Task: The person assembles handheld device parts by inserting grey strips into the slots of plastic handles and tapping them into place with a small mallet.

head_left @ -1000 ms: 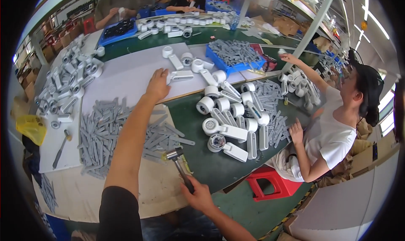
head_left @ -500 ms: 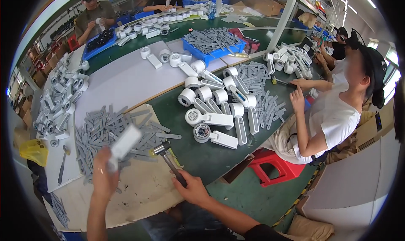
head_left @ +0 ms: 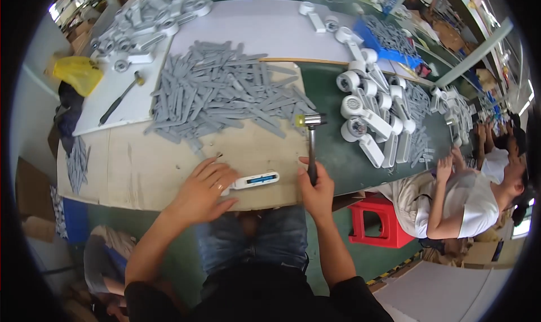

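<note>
A white handheld fan (head_left: 240,183) lies on the tan cardboard (head_left: 124,164) near the table's front edge, the handle pointing right, with a blue part showing in its slot. My left hand (head_left: 203,192) covers the fan's round head and holds it against the board. In my right hand (head_left: 318,194), a small hammer (head_left: 312,144) is held upright by the lower handle; its head is metal with a yellow face. Just beyond both hands spreads a heap of grey plastic strips (head_left: 208,94).
Right of the hammer, several white fans (head_left: 369,122) are piled on the green table. Another hammer (head_left: 118,103) lies at left, near a yellow bag (head_left: 79,74). More fans (head_left: 152,20) fill the far left. A person in white (head_left: 470,203) sits at right by a red stool (head_left: 380,223).
My left hand has lowered the fan from above the strips to the cardboard. The hammer has swung more upright in my right hand. My view has tilted down and turned left.
</note>
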A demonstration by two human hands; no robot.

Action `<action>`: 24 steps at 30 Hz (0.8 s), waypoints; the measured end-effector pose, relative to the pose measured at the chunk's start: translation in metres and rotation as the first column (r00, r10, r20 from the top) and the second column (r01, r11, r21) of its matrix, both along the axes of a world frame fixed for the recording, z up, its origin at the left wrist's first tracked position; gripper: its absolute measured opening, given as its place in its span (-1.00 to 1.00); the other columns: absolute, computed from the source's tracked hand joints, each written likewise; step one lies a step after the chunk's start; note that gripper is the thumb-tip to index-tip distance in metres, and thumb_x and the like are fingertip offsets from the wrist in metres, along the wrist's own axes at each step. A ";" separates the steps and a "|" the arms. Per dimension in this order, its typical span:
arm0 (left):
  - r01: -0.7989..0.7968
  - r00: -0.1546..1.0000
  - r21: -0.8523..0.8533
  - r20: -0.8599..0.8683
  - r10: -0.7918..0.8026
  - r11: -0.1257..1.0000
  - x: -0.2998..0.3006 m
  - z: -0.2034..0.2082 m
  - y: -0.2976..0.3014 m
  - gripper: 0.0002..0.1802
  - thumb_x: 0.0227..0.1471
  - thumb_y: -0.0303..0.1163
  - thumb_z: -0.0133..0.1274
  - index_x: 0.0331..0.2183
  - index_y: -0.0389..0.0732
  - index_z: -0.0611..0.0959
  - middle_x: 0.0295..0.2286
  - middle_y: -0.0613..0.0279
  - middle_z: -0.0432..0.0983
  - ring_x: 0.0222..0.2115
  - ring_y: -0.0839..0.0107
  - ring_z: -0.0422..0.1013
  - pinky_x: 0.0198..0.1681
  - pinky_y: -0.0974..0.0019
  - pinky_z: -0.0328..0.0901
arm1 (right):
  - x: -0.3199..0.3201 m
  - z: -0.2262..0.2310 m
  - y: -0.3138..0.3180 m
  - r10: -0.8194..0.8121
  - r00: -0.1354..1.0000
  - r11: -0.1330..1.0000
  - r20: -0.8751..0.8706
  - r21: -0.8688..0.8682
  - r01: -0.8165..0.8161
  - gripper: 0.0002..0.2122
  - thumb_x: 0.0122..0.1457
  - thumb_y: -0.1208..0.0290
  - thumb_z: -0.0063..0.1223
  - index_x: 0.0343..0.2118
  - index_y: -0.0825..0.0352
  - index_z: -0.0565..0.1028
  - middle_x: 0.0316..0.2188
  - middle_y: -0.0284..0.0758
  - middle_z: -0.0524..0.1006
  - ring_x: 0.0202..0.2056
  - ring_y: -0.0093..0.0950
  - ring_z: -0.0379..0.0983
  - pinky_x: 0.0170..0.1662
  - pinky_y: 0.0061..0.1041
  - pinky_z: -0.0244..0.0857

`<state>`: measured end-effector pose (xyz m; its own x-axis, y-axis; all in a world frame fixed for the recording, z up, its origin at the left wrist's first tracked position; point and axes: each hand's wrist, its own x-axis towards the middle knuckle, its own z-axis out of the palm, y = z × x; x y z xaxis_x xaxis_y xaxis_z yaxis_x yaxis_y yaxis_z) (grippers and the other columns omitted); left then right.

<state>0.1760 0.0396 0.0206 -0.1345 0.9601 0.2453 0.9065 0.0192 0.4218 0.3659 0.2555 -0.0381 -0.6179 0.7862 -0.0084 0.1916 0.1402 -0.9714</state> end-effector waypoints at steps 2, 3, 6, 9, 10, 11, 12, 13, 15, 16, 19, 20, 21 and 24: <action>-0.118 0.993 -0.017 -0.012 0.118 0.993 0.007 -0.011 0.004 -0.53 -0.05 -0.43 0.29 -0.03 -0.15 0.63 -0.14 0.19 0.56 0.00 0.11 0.40 0.18 0.01 0.24 | -0.004 0.000 -0.001 0.014 1.000 1.000 -0.005 -0.022 -0.014 -0.80 0.32 0.44 0.13 -0.03 0.31 0.57 -0.56 -0.71 0.25 -0.51 -0.83 0.07 -0.45 -0.73 -0.05; -0.093 0.994 0.019 -0.064 0.094 0.995 0.005 -0.012 0.006 -0.58 -0.03 -0.43 0.28 -0.07 -0.16 0.65 -0.18 0.20 0.57 -0.06 0.13 0.40 0.09 0.07 0.28 | -0.005 0.002 -0.003 0.033 0.999 0.999 0.004 -0.019 -0.033 -0.80 0.32 0.44 0.13 -0.03 0.31 0.57 -0.56 -0.71 0.25 -0.51 -0.83 0.07 -0.45 -0.73 -0.05; -0.115 0.993 -0.006 0.037 0.116 0.993 -0.005 -0.007 0.013 -0.61 -0.04 -0.45 0.28 -0.10 -0.16 0.67 -0.20 0.22 0.58 -0.06 0.13 0.40 0.08 0.09 0.28 | -0.003 0.002 -0.007 0.032 0.999 0.998 -0.035 -0.057 -0.034 -0.80 0.33 0.45 0.12 -0.02 0.32 0.56 -0.57 -0.70 0.26 -0.54 -0.84 0.08 -0.48 -0.73 -0.06; -0.045 0.994 0.053 0.101 0.039 0.998 -0.025 -0.003 0.030 -0.67 -0.05 -0.43 0.29 -0.15 -0.16 0.69 -0.21 0.20 0.58 -0.06 0.11 0.41 0.09 0.08 0.28 | 0.001 -0.011 -0.003 0.018 0.997 0.993 -0.069 -0.117 -0.026 -0.79 0.34 0.44 0.11 0.00 0.31 0.55 -0.59 -0.70 0.26 -0.59 -0.84 0.08 -0.53 -0.72 -0.08; -0.021 0.992 0.142 0.129 0.003 0.990 -0.033 -0.003 0.040 -0.69 -0.05 -0.43 0.29 -0.17 -0.17 0.70 -0.21 0.19 0.58 -0.06 0.11 0.42 0.09 0.08 0.28 | 0.003 -0.015 -0.001 0.016 0.996 0.993 -0.089 -0.118 -0.026 -0.79 0.35 0.44 0.10 0.01 0.31 0.54 -0.60 -0.69 0.27 -0.62 -0.84 0.08 -0.56 -0.72 -0.09; -0.035 0.999 0.109 0.027 0.033 0.993 -0.042 -0.002 0.056 -0.72 -0.04 -0.43 0.28 -0.20 -0.17 0.70 -0.21 0.19 0.58 -0.06 0.11 0.43 0.09 0.08 0.28 | 0.004 -0.016 -0.002 0.026 0.994 0.992 -0.108 -0.120 -0.039 -0.78 0.36 0.44 0.08 0.02 0.30 0.53 -0.61 -0.68 0.28 -0.65 -0.84 0.09 -0.59 -0.71 -0.10; -0.057 0.995 0.075 -0.072 0.063 0.996 -0.049 -0.005 0.074 -0.75 -0.03 -0.42 0.27 -0.22 -0.18 0.69 -0.20 0.19 0.58 -0.07 0.11 0.43 0.09 0.08 0.29 | 0.005 -0.012 -0.006 0.039 0.994 0.991 -0.098 -0.121 -0.051 -0.78 0.36 0.44 0.08 0.02 0.30 0.53 -0.61 -0.68 0.28 -0.65 -0.84 0.09 -0.59 -0.71 -0.10; -0.040 0.994 0.100 -0.095 0.049 0.994 -0.054 -0.018 0.094 -0.79 -0.01 -0.43 0.25 -0.25 -0.19 0.69 -0.19 0.20 0.58 -0.07 0.12 0.43 0.07 0.09 0.29 | 0.006 -0.008 -0.007 0.010 0.994 0.986 -0.112 -0.166 -0.029 -0.79 0.35 0.44 0.10 0.00 0.31 0.54 -0.60 -0.69 0.26 -0.61 -0.84 0.08 -0.55 -0.72 -0.10; -0.043 0.991 0.131 -0.119 0.059 0.990 -0.064 -0.035 0.121 -0.83 0.01 -0.43 0.24 -0.27 -0.19 0.69 -0.19 0.20 0.58 -0.08 0.13 0.44 0.06 0.10 0.30 | 0.001 -0.004 -0.005 0.003 0.992 0.978 -0.124 -0.204 -0.029 -0.80 0.34 0.45 0.12 -0.02 0.32 0.56 -0.59 -0.70 0.24 -0.57 -0.85 0.08 -0.51 -0.72 -0.10; -0.042 0.990 0.052 -0.135 0.048 0.998 -0.066 -0.038 0.128 -0.84 0.02 -0.44 0.23 -0.28 -0.19 0.69 -0.19 0.21 0.57 -0.09 0.12 0.44 0.04 0.10 0.30 | 0.001 -0.006 -0.006 -0.004 0.994 0.980 -0.112 -0.200 -0.019 -0.80 0.34 0.45 0.12 -0.02 0.32 0.56 -0.59 -0.70 0.25 -0.56 -0.84 0.08 -0.51 -0.72 -0.10; -0.047 0.988 0.010 -0.144 0.048 0.999 -0.074 -0.043 0.137 -0.85 0.03 -0.45 0.21 -0.28 -0.19 0.69 -0.20 0.19 0.57 -0.10 0.11 0.44 0.03 0.09 0.30 | -0.001 -0.006 -0.004 -0.004 0.994 0.978 -0.105 -0.209 -0.018 -0.77 0.34 0.44 0.13 0.01 0.34 0.55 -0.59 -0.70 0.25 -0.57 -0.84 0.09 -0.51 -0.73 -0.10; -0.046 0.988 0.048 -0.143 0.052 0.998 -0.074 -0.043 0.135 -0.85 0.03 -0.45 0.21 -0.28 -0.20 0.69 -0.22 0.17 0.57 -0.11 0.11 0.45 0.03 0.09 0.30 | -0.002 -0.005 -0.004 -0.007 0.994 0.975 -0.113 -0.221 -0.018 -0.75 0.33 0.44 0.13 0.04 0.34 0.55 -0.59 -0.69 0.25 -0.57 -0.84 0.09 -0.51 -0.73 -0.10; -0.052 0.988 0.043 -0.142 0.057 0.998 -0.074 -0.043 0.131 -0.85 0.03 -0.45 0.21 -0.28 -0.20 0.69 -0.22 0.17 0.57 -0.11 0.11 0.45 0.03 0.09 0.30 | -0.003 -0.003 -0.004 -0.002 0.994 0.974 -0.111 -0.226 -0.024 -0.75 0.33 0.44 0.13 0.04 0.34 0.55 -0.59 -0.69 0.25 -0.57 -0.84 0.09 -0.51 -0.73 -0.10; -0.039 0.999 0.110 0.003 0.039 0.993 -0.058 -0.004 0.111 -0.89 0.09 -0.43 0.14 -0.31 -0.20 0.70 -0.29 0.12 0.59 -0.15 0.07 0.48 -0.01 0.04 0.34 | 0.003 0.005 0.002 0.007 0.995 0.965 -0.104 -0.258 -0.034 -0.68 0.33 0.41 0.17 0.11 0.35 0.53 -0.59 -0.68 0.29 -0.58 -0.84 0.10 -0.53 -0.72 -0.09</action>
<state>0.1175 0.1503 0.0161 -0.1719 0.9213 0.3487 0.9055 0.0084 0.4243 0.3689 0.2579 -0.0331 -0.6419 0.7525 -0.1473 0.0905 -0.1163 -0.9891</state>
